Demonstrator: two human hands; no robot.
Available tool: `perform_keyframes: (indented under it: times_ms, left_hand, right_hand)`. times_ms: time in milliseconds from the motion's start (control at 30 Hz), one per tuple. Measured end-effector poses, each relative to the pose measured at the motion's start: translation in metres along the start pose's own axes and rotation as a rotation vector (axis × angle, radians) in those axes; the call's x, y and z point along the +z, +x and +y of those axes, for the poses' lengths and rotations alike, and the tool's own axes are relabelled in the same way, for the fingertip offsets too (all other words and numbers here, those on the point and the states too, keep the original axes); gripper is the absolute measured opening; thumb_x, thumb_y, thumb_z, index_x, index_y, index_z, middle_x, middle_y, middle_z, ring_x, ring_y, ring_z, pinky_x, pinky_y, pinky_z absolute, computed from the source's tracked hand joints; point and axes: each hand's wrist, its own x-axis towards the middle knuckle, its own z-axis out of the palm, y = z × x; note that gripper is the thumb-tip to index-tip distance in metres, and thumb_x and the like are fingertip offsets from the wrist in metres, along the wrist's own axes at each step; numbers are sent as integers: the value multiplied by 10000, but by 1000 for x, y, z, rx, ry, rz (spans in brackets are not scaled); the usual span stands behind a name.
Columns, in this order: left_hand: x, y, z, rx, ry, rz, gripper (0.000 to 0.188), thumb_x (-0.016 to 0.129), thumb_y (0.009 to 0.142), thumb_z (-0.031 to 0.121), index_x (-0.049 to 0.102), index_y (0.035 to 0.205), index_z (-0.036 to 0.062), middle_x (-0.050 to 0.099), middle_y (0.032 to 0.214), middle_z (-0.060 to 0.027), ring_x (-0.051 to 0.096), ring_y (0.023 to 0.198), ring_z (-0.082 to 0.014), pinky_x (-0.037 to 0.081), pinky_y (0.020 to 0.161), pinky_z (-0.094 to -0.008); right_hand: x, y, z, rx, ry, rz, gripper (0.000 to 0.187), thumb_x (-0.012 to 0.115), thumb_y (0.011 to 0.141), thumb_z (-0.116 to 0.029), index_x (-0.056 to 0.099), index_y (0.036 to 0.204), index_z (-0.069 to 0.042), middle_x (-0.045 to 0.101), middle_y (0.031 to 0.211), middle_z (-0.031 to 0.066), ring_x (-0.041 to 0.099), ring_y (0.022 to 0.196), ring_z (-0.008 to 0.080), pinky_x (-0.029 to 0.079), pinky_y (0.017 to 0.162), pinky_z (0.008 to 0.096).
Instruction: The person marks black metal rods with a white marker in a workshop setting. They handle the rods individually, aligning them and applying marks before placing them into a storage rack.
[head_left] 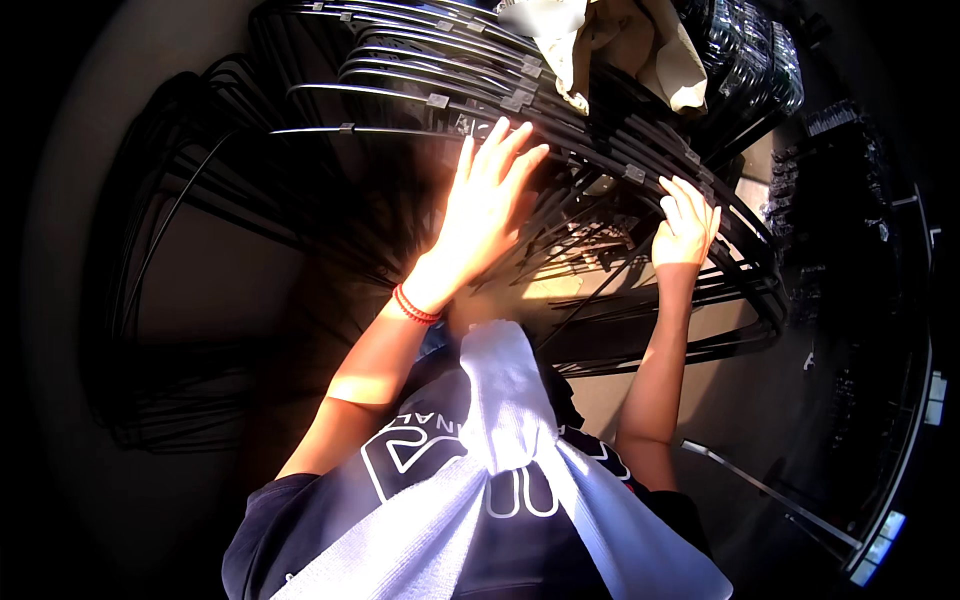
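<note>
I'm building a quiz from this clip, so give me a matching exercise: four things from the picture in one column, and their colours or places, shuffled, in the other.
Things:
1. left hand
2. right hand
3. wristband
4. towel

Descriptions:
A. white, draped around the neck
B. red, on the left wrist
C. fingers spread flat on the black wire racks, in bright light
D. curled over a rack edge farther right

Pairs: 1-C, 2-D, 3-B, 4-A
</note>
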Motion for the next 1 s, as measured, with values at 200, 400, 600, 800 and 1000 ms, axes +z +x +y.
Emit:
perform_keyframes:
  times_ms: [200, 400, 600, 800, 1000]
  left_hand:
    - [-5, 1, -50, 4, 37, -32, 555, 584, 720, -2, 435, 1242, 110, 409, 1279, -86, 315, 1256, -254, 190, 1028, -508]
    - [-10, 10, -63, -6, -8, 11, 489, 565, 717, -27, 484, 1182, 102, 460, 1217, -70, 379, 1211, -239, 182, 1027, -514]
    - [-12, 17, -70, 10, -36, 274, 311, 567, 697, -82, 607, 956, 84, 551, 1036, -68, 515, 1031, -258, 283, 984, -481]
    - [-23, 28, -86, -164, 50, 454, 252, 565, 748, -30, 586, 986, 50, 528, 1090, -80, 455, 1078, -253, 329, 932, -364]
    - [-21, 36, -87, -152, 93, 345, 196, 585, 773, 51, 604, 966, 78, 543, 1097, -46, 444, 1142, -242, 172, 1031, -477]
  right_hand:
    - [-1, 0, -1, 103, 1, 3, 366, 477, 685, 65, 620, 981, -95, 586, 1062, 59, 501, 1080, 221, 154, 1054, 463]
    - [-5, 5, -5, 189, 125, 20, 366, 431, 668, 94, 628, 951, -29, 617, 1011, 84, 550, 1008, 231, 287, 983, 358]
    - [-6, 9, -12, 220, 157, 12, 404, 427, 639, 119, 634, 955, -25, 620, 1030, 90, 549, 1017, 240, 304, 974, 351]
    - [-7, 9, -7, 159, 70, -40, 418, 408, 686, 95, 629, 1002, -64, 604, 1092, 57, 523, 1080, 201, 131, 1065, 425]
    - [-10, 12, -9, 117, 52, -65, 483, 424, 639, 133, 625, 1032, -66, 602, 1084, 75, 519, 1087, 229, 144, 1061, 443]
